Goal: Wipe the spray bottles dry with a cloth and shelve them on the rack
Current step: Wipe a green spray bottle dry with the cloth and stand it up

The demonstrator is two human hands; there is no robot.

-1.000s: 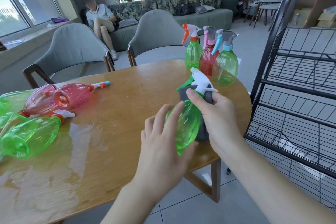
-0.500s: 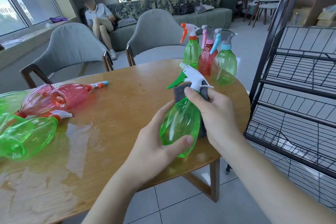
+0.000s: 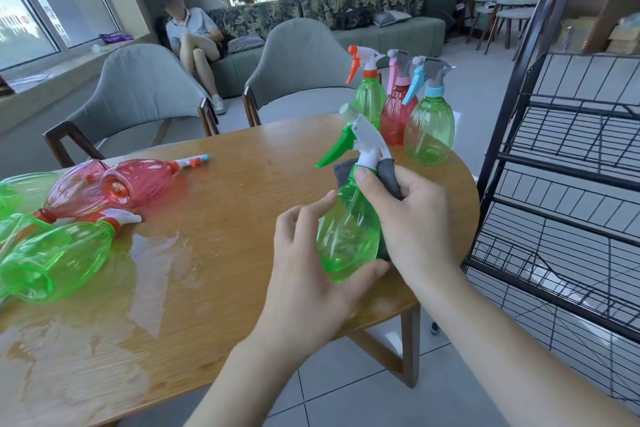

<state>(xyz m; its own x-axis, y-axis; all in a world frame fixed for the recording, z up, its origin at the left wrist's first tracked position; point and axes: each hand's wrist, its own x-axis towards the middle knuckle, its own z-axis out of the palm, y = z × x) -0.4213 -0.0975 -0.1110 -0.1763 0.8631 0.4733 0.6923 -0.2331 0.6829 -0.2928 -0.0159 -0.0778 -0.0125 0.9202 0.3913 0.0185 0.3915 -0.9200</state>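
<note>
Green spray bottle (image 3: 348, 236) stands near-upright, trigger pointing left.

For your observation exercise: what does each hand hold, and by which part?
Left hand cups the green spray bottle's lower body. Right hand holds the grey cloth against its neck and side.

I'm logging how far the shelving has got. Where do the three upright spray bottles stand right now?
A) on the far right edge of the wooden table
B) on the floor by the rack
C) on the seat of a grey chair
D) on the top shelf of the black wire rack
A: the three upright bottles stand together on the wooden table at its far right edge, while the black wire rack shows no bottles.
</note>
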